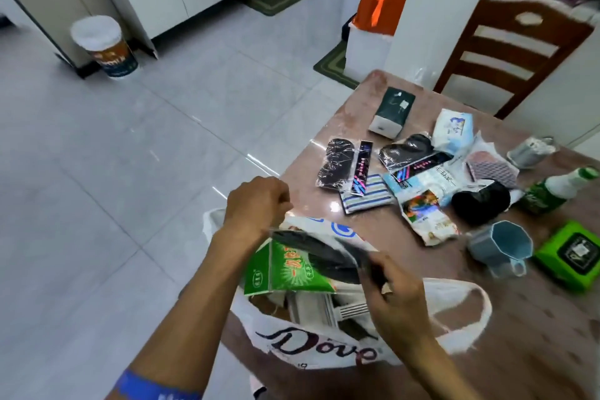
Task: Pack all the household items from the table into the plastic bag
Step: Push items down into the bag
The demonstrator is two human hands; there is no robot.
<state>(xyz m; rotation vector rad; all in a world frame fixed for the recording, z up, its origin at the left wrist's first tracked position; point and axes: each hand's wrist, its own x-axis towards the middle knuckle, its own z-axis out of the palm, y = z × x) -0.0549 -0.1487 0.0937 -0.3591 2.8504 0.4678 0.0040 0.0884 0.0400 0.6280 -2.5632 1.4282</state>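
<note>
The white plastic bag with dark "Dove" lettering (311, 347) sits at the near corner of the glossy reddish-brown table (535, 334), its mouth open and sagging over the table's left edge. Beyond that edge lies open grey tiled floor (130, 172). One looped handle lies flat on the tabletop to my right.

My left hand (256, 204) is above the bag's far rim, fingers curled and pinching the thin plastic. My right hand (396, 289) is over the bag's mouth, fingers curled round a flat clear-wrapped packet of black fabric (324, 253), which is tilted and blurred. Beneath it, a green and white printed carton (279, 273) leans inside the bag, with pale flat items under it that I cannot identify.

Still on the table, well apart from the bag: two more clear packets of black fabric (337, 162), a blue and white striped cloth (363, 193), a dark green and white box (391, 114), a crinkled pale blue tissue pack (453, 130), a colourful printed sachet (425, 217), a black roll (480, 201), a grey-blue faceted plastic mug (500, 245) lying on its side, a bright green wipes pack (574, 253) and a green spray bottle with a white top (558, 188).

A brown wooden chair (509, 55) stands at the table's far side.
</note>
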